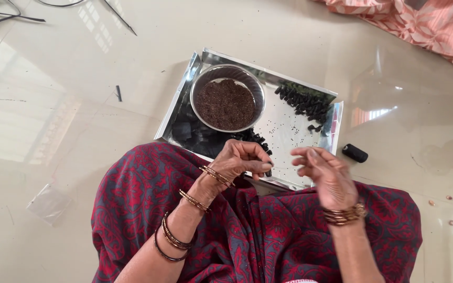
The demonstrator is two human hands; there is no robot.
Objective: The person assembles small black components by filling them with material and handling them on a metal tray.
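Left hand [239, 161] pinches small dark roll [268, 172] at fingertips, roll upright. Right hand [325, 175] empty, fingers loosely curled, just right of roll. Steel tray [289, 126] beyond both.

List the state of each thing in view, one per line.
Left hand: pinched shut on a small dark piece.
Right hand: fingers loosely curled, blurred, grip unclear.
Steel bowl: upright, holding dark brown grains.
Steel tray: flat on the floor, speckled with grains.
Black rolls: piled in the tray's far corner.
Black spool: lying on its side on the floor.
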